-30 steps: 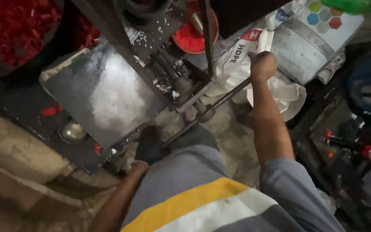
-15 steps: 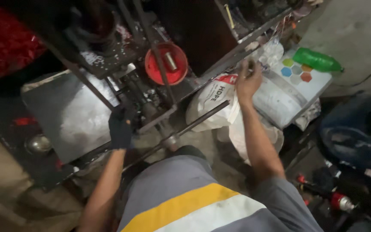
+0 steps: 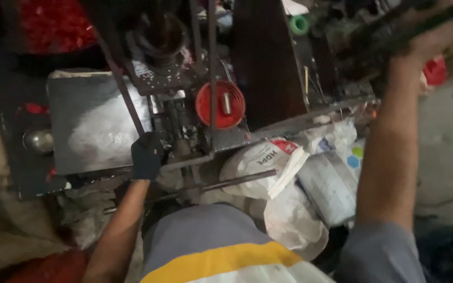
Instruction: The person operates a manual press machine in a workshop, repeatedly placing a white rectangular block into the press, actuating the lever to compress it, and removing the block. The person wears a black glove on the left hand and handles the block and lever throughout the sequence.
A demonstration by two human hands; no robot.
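My left hand (image 3: 147, 155) wears a dark glove and is closed around a part at the base of a hand-worked metal press (image 3: 179, 120), beside its steel plate (image 3: 93, 123). My right hand (image 3: 430, 41) is raised at the top right and grips the press's long dark lever (image 3: 394, 29), which is blurred. A red round cup (image 3: 220, 105) with a small metal cylinder inside sits on the press just right of the gloved hand. A thin metal rod (image 3: 226, 182) lies across below the press, near my knee.
White plastic sacks (image 3: 289, 183) are piled right of the press, under my right arm. A heap of red pieces (image 3: 53, 26) fills a dark container at top left. A small metal bowl (image 3: 39, 140) sits left of the steel plate. A dark upright post (image 3: 268, 57) stands behind the cup.
My right hand has swung the lever from low beside the sacks up to the top right. The gloved left hand has moved up from the rod onto the press base.
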